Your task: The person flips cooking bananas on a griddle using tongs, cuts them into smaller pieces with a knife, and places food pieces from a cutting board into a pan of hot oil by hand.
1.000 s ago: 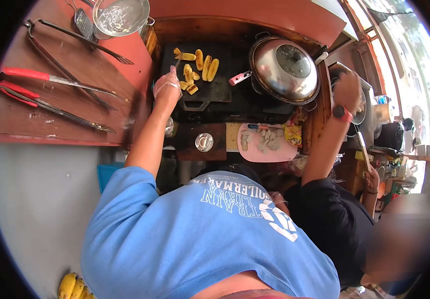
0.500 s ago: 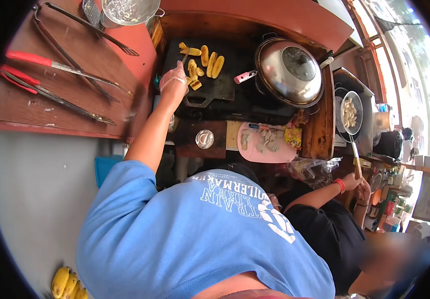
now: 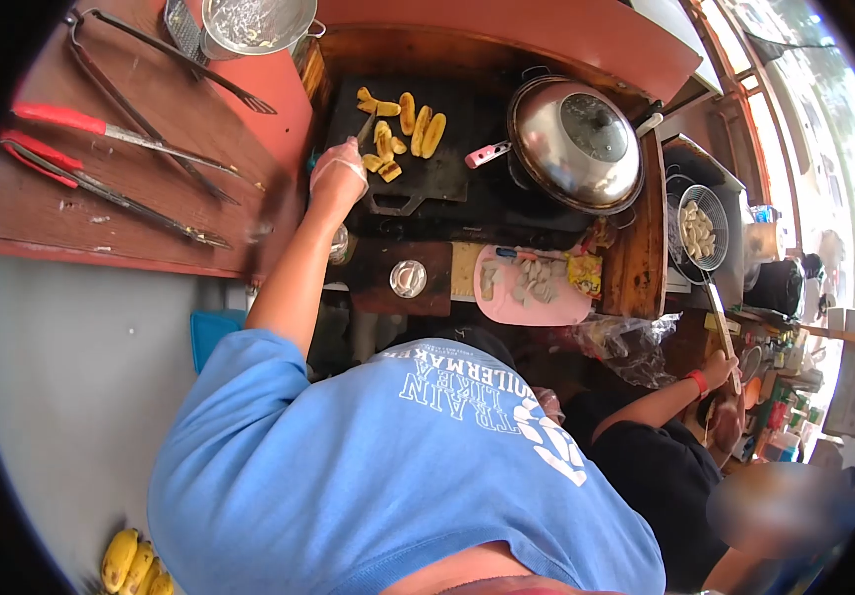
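Left hand (image 3: 339, 177), gloved, wrapped round one thin utensil (image 3: 365, 128), its tip right beside the banana pieces (image 3: 433, 136)! Just beyond and right of that hand they lie on one black griddle (image 3: 439, 186): three long ones roughly side by side, the rest too bunched to count. Farther right, one lidded pan (image 3: 537, 124). The right hand (image 3: 549, 405), mostly hidden by the shirt: can't tell its grip.

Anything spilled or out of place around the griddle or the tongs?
Just one small thing: white specks lie loose on the brown tabletop near the red-handled tongs. They look like food residue, though I can't tell what. I see no spill around the banana pieces on the black griddle.
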A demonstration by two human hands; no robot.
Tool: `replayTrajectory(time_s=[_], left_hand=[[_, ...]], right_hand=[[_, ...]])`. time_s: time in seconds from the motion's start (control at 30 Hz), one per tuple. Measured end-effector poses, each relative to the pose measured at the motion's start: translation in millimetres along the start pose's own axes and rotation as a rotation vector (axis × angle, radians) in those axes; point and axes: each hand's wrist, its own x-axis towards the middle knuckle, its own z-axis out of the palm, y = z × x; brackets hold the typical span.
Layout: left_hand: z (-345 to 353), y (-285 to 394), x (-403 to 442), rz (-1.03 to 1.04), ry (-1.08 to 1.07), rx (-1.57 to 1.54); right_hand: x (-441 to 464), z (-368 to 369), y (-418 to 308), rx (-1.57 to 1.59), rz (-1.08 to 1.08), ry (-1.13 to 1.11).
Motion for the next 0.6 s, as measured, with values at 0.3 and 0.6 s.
replayTrajectory(time_s=[0.3, 0.6], left_hand=[[-3, 31, 6, -0.078, -0.049, -0.046], [13, 2, 7, -0.010, -0.018, -0.044]], right_hand=[[-10, -20, -22, -0.013, 0.118, -0.106], [-7, -25, -19, -0.016, 0.116, -0.123]])
